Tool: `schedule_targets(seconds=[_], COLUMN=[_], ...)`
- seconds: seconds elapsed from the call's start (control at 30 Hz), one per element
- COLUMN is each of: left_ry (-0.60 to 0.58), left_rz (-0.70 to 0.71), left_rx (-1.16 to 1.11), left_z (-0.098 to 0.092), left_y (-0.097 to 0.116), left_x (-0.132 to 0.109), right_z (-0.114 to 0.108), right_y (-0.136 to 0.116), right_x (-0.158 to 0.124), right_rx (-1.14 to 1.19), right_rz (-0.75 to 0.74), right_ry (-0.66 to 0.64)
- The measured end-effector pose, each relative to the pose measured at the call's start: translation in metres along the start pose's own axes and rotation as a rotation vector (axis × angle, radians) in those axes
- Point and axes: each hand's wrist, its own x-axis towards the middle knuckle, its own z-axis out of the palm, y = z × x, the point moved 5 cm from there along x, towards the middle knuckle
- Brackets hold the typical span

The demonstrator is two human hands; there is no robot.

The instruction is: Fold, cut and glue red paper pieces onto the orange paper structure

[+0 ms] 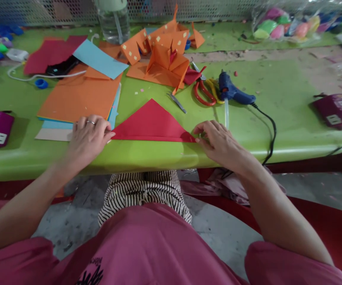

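A red sheet of paper (153,122), folded into a triangle, lies at the table's front edge with its point facing away from me. Its left corner is pinched by my left hand (92,132), which has a ring on one finger and rests partly over a stack of paper. At the opposite corner, the thumb and curled fingers of my right hand (214,136) close on the paper's tip. Just beyond the triangle lie small tweezers (177,103).
Orange paper (78,99) tops the stack at left. Folded orange paper shapes (167,65), red-handled scissors (203,95) and a blue glue gun (234,90) with a trailing cord sit behind. A clear bottle (114,25) stands at the back. Purple boxes (335,111) flank both sides.
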Motion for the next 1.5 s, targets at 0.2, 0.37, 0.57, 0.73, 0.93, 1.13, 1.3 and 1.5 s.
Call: schedule_targets(seconds=[0.2, 0.37, 0.57, 0.73, 0.93, 1.13, 1.3, 1.5], left_ry=[0.106, 0.472, 0.398, 0.230, 0.178, 0.145, 0.140, 0.082], left_rz=[0.038, 0.092, 0.475, 0.510, 0.447, 0.417, 0.412, 0.424], left_rx=[0.050, 0.045, -0.034, -0.109, -0.169, -0.218, -0.205, -0.143], left_z=[-0.007, -0.055, -0.054, -0.003, 0.017, 0.021, 0.020, 0.020], left_y=[-0.006, 0.020, 0.100, 0.130, 0.130, 0.130, 0.132, 0.133], left_x=[-0.001, -0.022, -0.034, -0.016, -0.011, -0.011, -0.009, -0.008], right_z=[-0.003, -0.004, -0.001, -0.001, -0.002, 0.000, -0.010, 0.014], right_y=[-0.001, 0.003, 0.009, 0.009, 0.009, 0.013, -0.008, -0.080], right_x=[0.002, 0.007, 0.008, 0.007, 0.006, 0.004, -0.007, -0.025], right_rx=[0.007, 0.003, 0.009, 0.016, 0.009, 0.007, -0.145, -0.116], right_rz=[-0.002, -0.012, -0.085, -0.081, -0.092, -0.089, -0.144, -0.503], right_ry=[-0.063, -0.079, -0.042, -0.034, -0.026, -0.020, 0.125, 0.244])
